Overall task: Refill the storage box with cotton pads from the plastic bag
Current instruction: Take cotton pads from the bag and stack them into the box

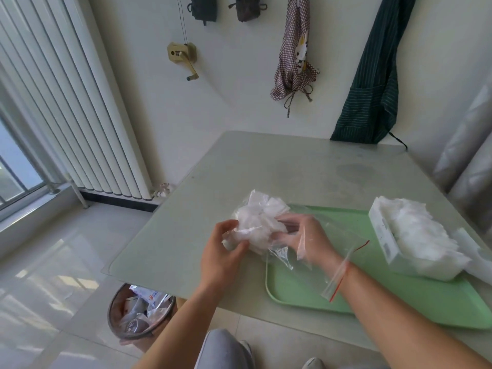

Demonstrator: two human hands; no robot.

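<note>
- My knee [223,347] in grey cloth is lowest in view, with the waste bin [138,312] on the floor to its left, full of wrappers
- My left hand [221,251] is curled tight round the closed end of the plastic bag [282,258], held above the table [266,161] at the left edge of the green tray [399,294]
- My right hand [306,238] is inside the bag, seen through the clear film, its fingers closed on the clump of cotton pads [258,219] bunched at that end
- The bag's open mouth, with its red zip line, lies round my right wrist
- The storage box [383,235] is white and rests on the right part of the tray, well apart from both hands, open on top and heaped with white pads
</note>
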